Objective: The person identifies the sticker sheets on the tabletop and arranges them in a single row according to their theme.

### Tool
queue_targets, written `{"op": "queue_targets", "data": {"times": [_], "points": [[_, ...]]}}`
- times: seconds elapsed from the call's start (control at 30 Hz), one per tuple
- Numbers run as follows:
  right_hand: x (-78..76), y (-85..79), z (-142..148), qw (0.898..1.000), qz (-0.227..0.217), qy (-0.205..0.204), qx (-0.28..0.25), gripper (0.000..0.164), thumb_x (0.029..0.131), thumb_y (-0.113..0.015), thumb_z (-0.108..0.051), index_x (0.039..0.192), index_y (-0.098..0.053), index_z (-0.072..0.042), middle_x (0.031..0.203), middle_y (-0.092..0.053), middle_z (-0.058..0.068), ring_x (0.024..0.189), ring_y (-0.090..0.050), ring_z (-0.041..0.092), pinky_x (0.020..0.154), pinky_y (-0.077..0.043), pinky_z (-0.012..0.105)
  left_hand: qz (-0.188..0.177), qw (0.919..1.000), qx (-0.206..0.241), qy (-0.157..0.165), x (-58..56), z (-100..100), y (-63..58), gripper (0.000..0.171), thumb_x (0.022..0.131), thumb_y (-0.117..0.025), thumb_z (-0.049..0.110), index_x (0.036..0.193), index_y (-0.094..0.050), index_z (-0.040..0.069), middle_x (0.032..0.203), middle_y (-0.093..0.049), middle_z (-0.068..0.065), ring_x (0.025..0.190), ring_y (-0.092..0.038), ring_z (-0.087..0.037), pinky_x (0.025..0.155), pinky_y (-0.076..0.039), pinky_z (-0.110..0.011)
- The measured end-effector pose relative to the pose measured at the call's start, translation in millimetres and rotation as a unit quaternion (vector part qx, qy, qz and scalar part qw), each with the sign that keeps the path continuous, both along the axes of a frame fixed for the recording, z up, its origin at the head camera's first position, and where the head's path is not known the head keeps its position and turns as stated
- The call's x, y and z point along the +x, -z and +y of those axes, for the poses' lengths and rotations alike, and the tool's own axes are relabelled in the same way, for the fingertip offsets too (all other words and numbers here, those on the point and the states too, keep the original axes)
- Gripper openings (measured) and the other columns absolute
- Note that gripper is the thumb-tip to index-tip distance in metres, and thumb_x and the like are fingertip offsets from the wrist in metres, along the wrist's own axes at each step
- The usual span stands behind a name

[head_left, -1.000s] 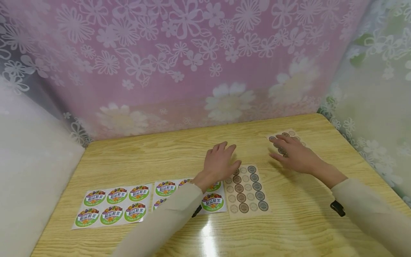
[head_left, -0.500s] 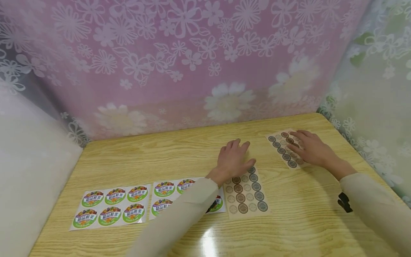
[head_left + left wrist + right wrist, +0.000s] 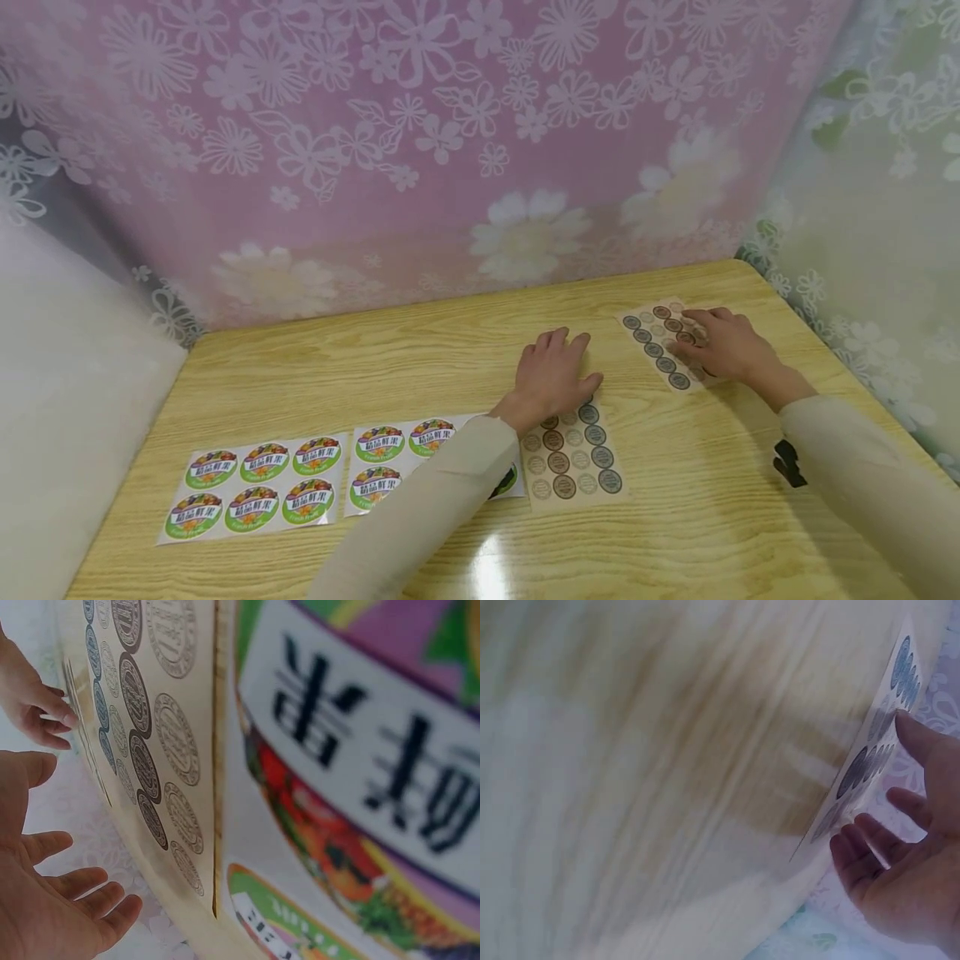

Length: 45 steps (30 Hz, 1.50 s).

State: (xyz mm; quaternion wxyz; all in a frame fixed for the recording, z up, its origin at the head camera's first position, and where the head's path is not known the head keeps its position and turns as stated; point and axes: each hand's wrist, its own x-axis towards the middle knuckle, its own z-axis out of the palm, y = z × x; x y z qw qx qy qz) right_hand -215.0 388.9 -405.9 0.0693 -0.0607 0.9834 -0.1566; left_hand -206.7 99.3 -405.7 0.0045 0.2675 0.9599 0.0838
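Note:
On the far right of the table lies a tan sheet of round stickers (image 3: 655,351), in brown, blue-grey and pale columns. My right hand (image 3: 733,347) is over its right side, thumb and fingertips down at the stickers. In the right wrist view, the thumb meets the sheet (image 3: 866,769) and the relaxed fingers of this hand (image 3: 922,881) reach its edge. A second tan sticker sheet (image 3: 576,467) lies flat nearer the middle. My left hand (image 3: 552,375) hovers at its top end, fingers spread, covering that end; the left wrist view shows this hand (image 3: 52,877) holding nothing.
Left of the tan sheets lie two white sheets of fruit-label stickers, one sheet at far left (image 3: 251,490) and another (image 3: 378,468) partly under my left sleeve (image 3: 431,508). A pink flowered curtain (image 3: 420,192) hangs behind the wooden table (image 3: 360,367).
My right hand has shifted right across the far sticker sheet, uncovering its left columns. The left hand has moved right over the top of the middle sheet. The sheets themselves stay put.

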Motion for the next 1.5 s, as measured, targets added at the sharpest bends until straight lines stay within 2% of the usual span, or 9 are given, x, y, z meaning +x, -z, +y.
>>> {"op": "queue_targets", "data": {"times": [0.2, 0.33, 0.53, 0.73, 0.87, 1.0, 1.17, 1.3, 1.5], "points": [[-3.9, 0.3, -6, 1.000, 0.003, 0.004, 0.001, 0.076, 0.095, -0.053, -0.048, 0.139, -0.036, 0.012, 0.130, -0.039, 0.039, 0.121, -0.026, 0.053, 0.093, -0.021, 0.066, -0.008, 1.0000, 0.001, -0.005, -2.1, 0, 2.4, 0.059, 0.095, -0.047, 0.051, 0.147, -0.037, 0.024, 0.147, -0.037, -0.004, 0.133, -0.035, -0.023, 0.101, -0.036, -0.041], [-5.5, -0.4, -14, 1.000, -0.001, 0.009, -0.004, 0.073, 0.095, -0.054, -0.047, 0.136, -0.039, 0.012, 0.127, -0.043, 0.039, 0.121, -0.024, 0.054, 0.091, -0.020, 0.066, -0.017, 0.9997, -0.003, -0.015, -2.9, -2, 3.3, 0.059, 0.096, -0.046, 0.050, 0.148, -0.036, 0.024, 0.147, -0.036, -0.003, 0.133, -0.035, -0.023, 0.102, -0.035, -0.040], [-2.3, -3.6, -31, 0.999, -0.025, 0.035, -0.018, 0.075, 0.093, -0.056, -0.049, 0.138, -0.038, 0.010, 0.129, -0.031, 0.044, 0.118, -0.020, 0.060, 0.086, -0.027, 0.067, -0.014, 0.9998, 0.001, -0.015, -2.6, -5, 0.7, 0.059, 0.096, -0.046, 0.050, 0.147, -0.036, 0.023, 0.146, -0.038, -0.004, 0.132, -0.036, -0.024, 0.101, -0.036, -0.041], [-1.8, -7.2, -49, 0.997, -0.050, 0.046, -0.026, 0.083, 0.091, -0.055, -0.054, 0.142, -0.033, 0.008, 0.130, -0.023, 0.044, 0.114, -0.021, 0.062, 0.073, -0.036, 0.065, -0.012, 0.9994, -0.004, -0.033, -6.5, -9, -0.3, 0.058, 0.096, -0.046, 0.050, 0.147, -0.037, 0.022, 0.144, -0.040, -0.004, 0.131, -0.038, -0.024, 0.100, -0.037, -0.041], [-6.4, -9.0, -48, 0.997, -0.055, 0.050, -0.022, 0.088, 0.091, -0.056, -0.055, 0.144, -0.028, 0.008, 0.130, -0.022, 0.045, 0.114, -0.022, 0.065, 0.076, -0.035, 0.068, -0.025, 0.9991, 0.017, -0.030, -11.4, -9, 3.4, 0.057, 0.097, -0.047, 0.047, 0.147, -0.038, 0.021, 0.142, -0.042, -0.005, 0.128, -0.040, -0.024, 0.099, -0.038, -0.040], [-14.8, -8.0, -39, 0.997, -0.046, 0.041, -0.044, 0.085, 0.092, -0.057, -0.050, 0.146, -0.024, 0.007, 0.132, -0.021, 0.045, 0.118, -0.021, 0.063, 0.087, -0.027, 0.070, -0.038, 0.9972, 0.063, -0.014, -17.9, -1, 7.5, 0.056, 0.097, -0.051, 0.043, 0.146, -0.040, 0.019, 0.136, -0.047, -0.005, 0.122, -0.044, -0.023, 0.096, -0.041, -0.036], [-25.6, -1.2, -28, 0.996, -0.043, 0.027, -0.079, 0.084, 0.092, -0.060, -0.048, 0.149, -0.023, 0.002, 0.134, -0.020, 0.041, 0.123, -0.018, 0.057, 0.092, -0.023, 0.067, -0.072, 0.9918, 0.106, -0.006, -27.8, 18, 8.4, 0.057, 0.095, -0.056, 0.039, 0.146, -0.040, 0.018, 0.135, -0.048, -0.005, 0.120, -0.046, -0.021, 0.095, -0.041, -0.032], [-29.9, 2.8, -23, 0.996, -0.049, 0.024, -0.076, 0.087, 0.090, -0.061, -0.050, 0.149, -0.023, 0.000, 0.134, -0.019, 0.041, 0.122, -0.018, 0.059, 0.090, -0.024, 0.068, -0.086, 0.9915, 0.098, -0.005, -36.6, 34, 9.4, 0.063, 0.095, -0.057, 0.040, 0.148, -0.035, 0.014, 0.138, -0.045, -0.007, 0.124, -0.042, -0.022, 0.097, -0.039, -0.031], [-35.2, 3.5, -23, 0.996, -0.061, 0.010, -0.071, 0.086, 0.090, -0.060, -0.051, 0.149, -0.024, 0.000, 0.135, -0.018, 0.043, 0.121, -0.018, 0.062, 0.090, -0.024, 0.071, -0.080, 0.9945, 0.062, -0.030, -45.9, 51, 13.7, 0.070, 0.092, -0.055, 0.051, 0.147, -0.036, 0.012, 0.141, -0.040, -0.005, 0.127, -0.038, -0.021, 0.101, -0.036, -0.029]]}}
